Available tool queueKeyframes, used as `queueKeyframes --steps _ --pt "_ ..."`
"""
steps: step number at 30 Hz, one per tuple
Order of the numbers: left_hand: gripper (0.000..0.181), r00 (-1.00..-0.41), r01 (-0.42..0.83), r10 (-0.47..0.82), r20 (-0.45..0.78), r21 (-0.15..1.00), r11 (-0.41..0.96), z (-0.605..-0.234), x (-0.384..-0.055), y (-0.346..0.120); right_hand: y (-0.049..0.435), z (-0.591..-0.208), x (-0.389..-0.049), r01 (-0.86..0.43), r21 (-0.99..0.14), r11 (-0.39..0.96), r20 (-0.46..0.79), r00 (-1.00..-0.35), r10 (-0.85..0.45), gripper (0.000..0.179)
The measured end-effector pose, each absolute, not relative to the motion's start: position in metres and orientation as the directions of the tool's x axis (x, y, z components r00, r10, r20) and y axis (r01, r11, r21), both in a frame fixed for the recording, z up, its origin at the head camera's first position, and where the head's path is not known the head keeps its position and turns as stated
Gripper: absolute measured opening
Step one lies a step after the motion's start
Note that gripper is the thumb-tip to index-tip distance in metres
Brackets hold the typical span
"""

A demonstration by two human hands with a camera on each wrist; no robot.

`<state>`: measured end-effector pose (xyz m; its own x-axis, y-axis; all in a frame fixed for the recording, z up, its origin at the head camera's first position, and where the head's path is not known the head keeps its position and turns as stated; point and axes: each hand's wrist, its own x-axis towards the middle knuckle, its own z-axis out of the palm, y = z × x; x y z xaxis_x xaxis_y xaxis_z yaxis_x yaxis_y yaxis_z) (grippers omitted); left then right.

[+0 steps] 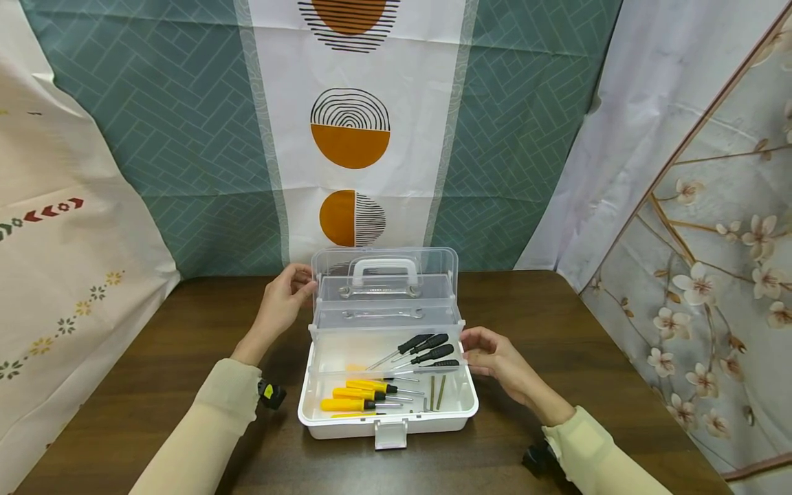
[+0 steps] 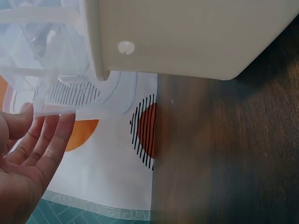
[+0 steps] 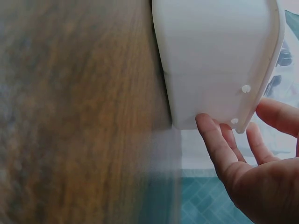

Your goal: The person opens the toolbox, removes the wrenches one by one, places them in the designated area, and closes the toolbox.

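A white toolbox (image 1: 334, 430) stands on the table, its clear lid (image 1: 447, 278) raised at the back and a white handle (image 1: 383, 263) folded against it. My left hand (image 1: 281, 302) pinches the lid's left edge between thumb and fingers (image 2: 60, 140). At the toolbox's right rear, my right hand (image 1: 498, 361) grips the corner, thumb at the rim and fingers on the outer side wall. Yellow-handled screwdrivers (image 1: 346, 404) and black-handled screwdrivers (image 1: 436, 353) lie inside, beside thin brass-coloured rods (image 1: 432, 392). Wrenches (image 1: 380, 314) show through the clear trays.
The dark wooden table (image 1: 185, 344) carries the toolbox near its middle. A front latch (image 1: 391, 434) hangs down. Patterned cloths hang behind, with a teal and white curtain (image 1: 198, 158) at the back and a floral one (image 1: 699, 289) on the right.
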<state>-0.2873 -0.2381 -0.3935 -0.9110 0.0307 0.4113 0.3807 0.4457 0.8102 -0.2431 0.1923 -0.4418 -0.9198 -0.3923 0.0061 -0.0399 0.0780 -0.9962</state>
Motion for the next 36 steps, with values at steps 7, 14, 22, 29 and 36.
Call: queueKeyframes --steps 7,14,22,29,36 --pt "0.025 -0.925 0.345 0.027 0.379 0.807 0.479 -0.395 -0.292 -0.239 0.192 -0.443 -0.244 -0.034 -0.996 0.082 0.000 -0.922 -0.387 0.044" --pt "0.027 -0.935 0.310 0.008 0.355 0.805 0.506 -0.402 -0.300 -0.240 0.191 -0.442 -0.243 -0.030 -0.994 0.100 -0.010 -0.926 -0.378 0.044" --pt "0.026 -0.939 0.289 -0.007 0.344 0.800 0.525 -0.406 -0.306 -0.239 0.191 -0.442 -0.244 -0.024 -0.994 0.108 -0.018 -0.929 -0.370 0.044" --pt "0.026 -0.951 0.256 -0.010 0.308 0.806 0.534 -0.411 -0.311 -0.238 0.191 -0.442 -0.244 -0.020 -0.994 0.104 -0.019 -0.931 -0.365 0.044" --pt "0.029 -0.972 0.207 0.012 0.236 0.825 0.526 -0.418 -0.318 -0.239 0.192 -0.442 -0.244 -0.026 -0.993 0.114 -0.017 -0.933 -0.360 0.044"
